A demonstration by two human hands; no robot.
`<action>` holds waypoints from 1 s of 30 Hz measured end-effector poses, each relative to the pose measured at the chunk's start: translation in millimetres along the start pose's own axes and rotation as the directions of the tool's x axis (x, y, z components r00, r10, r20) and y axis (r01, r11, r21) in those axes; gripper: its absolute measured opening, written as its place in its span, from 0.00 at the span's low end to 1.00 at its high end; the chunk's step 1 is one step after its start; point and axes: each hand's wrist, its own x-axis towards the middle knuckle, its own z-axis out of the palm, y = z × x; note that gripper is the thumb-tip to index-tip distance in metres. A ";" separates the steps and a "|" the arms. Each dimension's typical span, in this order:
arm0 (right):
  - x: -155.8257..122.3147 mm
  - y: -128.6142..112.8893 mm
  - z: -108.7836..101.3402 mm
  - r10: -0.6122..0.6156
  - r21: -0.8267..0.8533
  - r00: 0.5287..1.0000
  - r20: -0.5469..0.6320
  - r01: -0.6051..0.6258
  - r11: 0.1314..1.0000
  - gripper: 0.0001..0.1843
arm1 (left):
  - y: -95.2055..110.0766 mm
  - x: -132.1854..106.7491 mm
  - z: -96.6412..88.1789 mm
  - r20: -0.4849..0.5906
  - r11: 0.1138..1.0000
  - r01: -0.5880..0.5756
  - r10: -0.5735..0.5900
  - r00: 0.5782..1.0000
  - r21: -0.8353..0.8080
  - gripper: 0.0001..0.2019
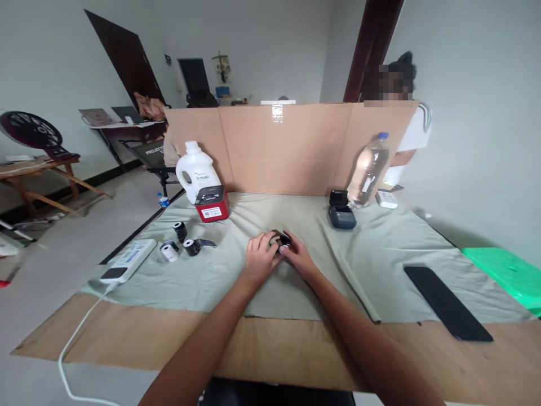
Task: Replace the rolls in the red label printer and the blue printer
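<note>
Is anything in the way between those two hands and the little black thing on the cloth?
Nothing visible. The left hand and right hand both rest directly on the small black object, one at each side.

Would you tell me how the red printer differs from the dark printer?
The red printer is red with a black top; the dark printer is all dark. The red one sits left, by the jug; the dark one right, by the bottle. Both rest on the cloth.
</note>
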 end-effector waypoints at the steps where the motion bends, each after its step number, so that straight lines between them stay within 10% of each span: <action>1: 0.6 1.4 -0.9 0.002 0.004 1.000 -0.015 -0.002 1.000 0.41 | -1.3 -2.4 0.1 0.008 1.000 0.008 -0.008 1.000 -0.008 0.09; 14: 4.4 -5.7 -16.0 0.149 0.374 0.989 -0.010 -0.135 0.918 0.33 | -5.3 -5.2 -24.2 0.045 0.984 -0.074 0.083 0.996 -0.162 0.10; 18: 0.4 -14.2 -17.7 0.184 0.346 0.978 0.099 -0.207 0.915 0.30 | -10.6 -9.0 -42.6 -0.084 0.919 0.074 -0.116 0.990 -0.388 0.17; 21: -2.4 -18.3 -16.0 0.202 0.304 0.963 0.176 -0.248 0.920 0.32 | -22.4 -6.4 -48.4 -0.138 0.741 0.307 -0.472 0.871 -0.597 0.24; 24: -4.2 -21.4 -13.9 0.227 0.258 0.945 0.235 -0.286 0.923 0.37 | -34.7 1.2 -44.4 0.046 0.488 0.485 -0.669 0.742 -0.726 0.23; 30: -10.7 -19.9 -8.8 0.267 0.196 0.882 0.389 -0.362 0.911 0.40 | -32.2 0.8 -24.2 0.413 0.594 0.410 -0.140 0.900 -0.692 0.17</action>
